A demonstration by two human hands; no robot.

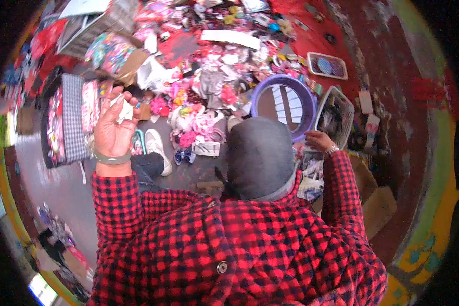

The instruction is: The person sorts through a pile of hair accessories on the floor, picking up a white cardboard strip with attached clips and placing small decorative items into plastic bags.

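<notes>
My left hand (115,127) is raised at the left, fingers curled around a small white piece (123,109) that looks like paper or a card. A grey band circles that wrist. My right hand (319,140) reaches down at the right, next to a white wire basket (348,109) and above a stack of printed sheets (311,173). Whether it grips anything is hidden. Both arms wear red and black checked sleeves. A dark grey fabric bump (260,155), seemingly my covered knee, rises between them.
A heap of pink bows, hair clips and small trinkets (204,102) covers the floor ahead. A purple round tub (285,102) stands beside the basket. A checked bag (69,122), cardboard boxes (377,204) and a white sneaker (155,145) lie around.
</notes>
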